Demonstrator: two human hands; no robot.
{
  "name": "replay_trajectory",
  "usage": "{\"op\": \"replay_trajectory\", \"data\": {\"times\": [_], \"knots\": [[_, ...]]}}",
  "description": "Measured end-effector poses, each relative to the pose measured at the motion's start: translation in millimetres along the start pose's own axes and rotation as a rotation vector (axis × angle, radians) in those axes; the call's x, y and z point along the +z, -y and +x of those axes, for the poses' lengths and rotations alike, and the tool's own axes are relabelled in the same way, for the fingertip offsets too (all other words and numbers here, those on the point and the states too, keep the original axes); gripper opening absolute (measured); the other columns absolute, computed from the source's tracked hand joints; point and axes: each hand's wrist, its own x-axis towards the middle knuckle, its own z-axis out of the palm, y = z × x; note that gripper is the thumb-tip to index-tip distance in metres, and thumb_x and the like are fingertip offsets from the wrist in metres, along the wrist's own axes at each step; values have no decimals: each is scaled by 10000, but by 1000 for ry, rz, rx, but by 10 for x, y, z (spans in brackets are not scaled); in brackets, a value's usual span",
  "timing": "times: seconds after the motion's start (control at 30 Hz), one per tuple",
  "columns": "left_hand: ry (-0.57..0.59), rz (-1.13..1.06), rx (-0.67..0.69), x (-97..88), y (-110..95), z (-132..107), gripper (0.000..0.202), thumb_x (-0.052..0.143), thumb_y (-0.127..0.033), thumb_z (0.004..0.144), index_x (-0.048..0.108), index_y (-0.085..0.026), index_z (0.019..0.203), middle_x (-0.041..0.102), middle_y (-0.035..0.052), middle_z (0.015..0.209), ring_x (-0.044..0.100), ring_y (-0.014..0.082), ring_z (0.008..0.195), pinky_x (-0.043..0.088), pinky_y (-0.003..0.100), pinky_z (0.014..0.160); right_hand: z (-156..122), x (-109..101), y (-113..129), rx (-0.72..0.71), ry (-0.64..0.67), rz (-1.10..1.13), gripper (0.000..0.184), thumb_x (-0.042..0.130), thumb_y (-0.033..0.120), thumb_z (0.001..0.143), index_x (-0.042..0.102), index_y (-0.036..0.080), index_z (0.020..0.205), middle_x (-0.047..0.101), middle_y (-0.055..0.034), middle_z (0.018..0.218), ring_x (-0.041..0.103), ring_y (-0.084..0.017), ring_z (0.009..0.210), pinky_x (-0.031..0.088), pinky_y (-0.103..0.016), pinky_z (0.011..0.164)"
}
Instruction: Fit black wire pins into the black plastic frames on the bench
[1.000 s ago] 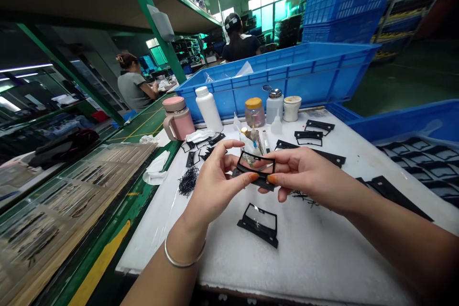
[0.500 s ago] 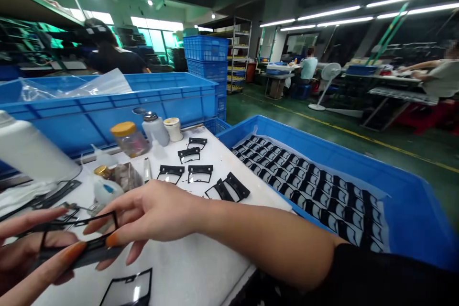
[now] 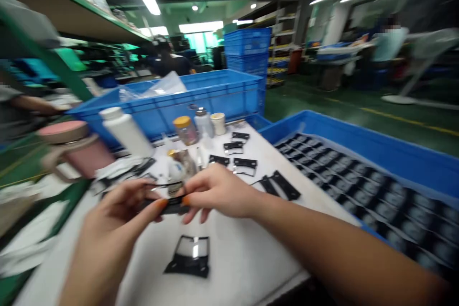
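Observation:
My left hand and my right hand pinch a small black plastic frame between their orange-nailed fingertips, above the white padded work table. The frame is blurred and partly hidden by my fingers. Just below my hands lies a similar black frame with a clear film window. Further black frames lie beyond my right hand, and a loose heap of black strips and white wipes lies beyond my left hand.
A blue crate at right holds rows of black frames. Behind the table stand a large blue crate, a white bottle, a pink mug and an amber-lidded jar. Co-workers sit further off.
The view has swung right since one second ago, bringing the right-hand crate fully into sight. Both hands keep hold of the black frame, and the picture is blurrier now.

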Motion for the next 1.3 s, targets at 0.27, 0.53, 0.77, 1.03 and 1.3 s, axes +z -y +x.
{"op": "replay_trajectory", "data": {"times": [0.27,0.53,0.77,1.03,1.3], "knots": [[123,-98,71,-1,-83,-9,239,736,-213,806,585,-163,984,614,21,847,585,126,730,540,187,574,-2,-14,7,-20,-11,-88,239,555,175,856,742,141,1001,725,-75,867,717,-188,800,528,-183,551],[141,-131,74,-15,-89,-35,246,730,-195,811,578,-159,1001,619,22,840,589,123,732,536,180,575,-14,16,52,20,-27,-136,264,557,192,872,739,157,1060,726,-70,878,713,-179,809,537,-202,573],[135,-152,65,-3,-99,-19,239,731,-173,802,581,-153,987,615,17,833,588,115,718,534,173,570,-3,-11,16,16,-19,-146,258,572,223,878,742,181,1068,732,-64,843,709,-170,774,531,-207,574],[137,-149,66,-2,-91,-22,244,731,-194,804,581,-149,992,614,25,840,585,119,723,533,179,576,-25,41,97,6,-44,-169,244,566,212,873,750,157,1023,730,-69,840,706,-173,769,529,-216,575],[137,-141,60,7,-106,-34,237,730,-203,798,581,-144,972,613,32,824,583,127,716,532,189,577,-28,35,76,-26,-53,-191,254,554,176,861,759,175,1011,738,-56,833,702,-161,743,531,-212,570]]}}
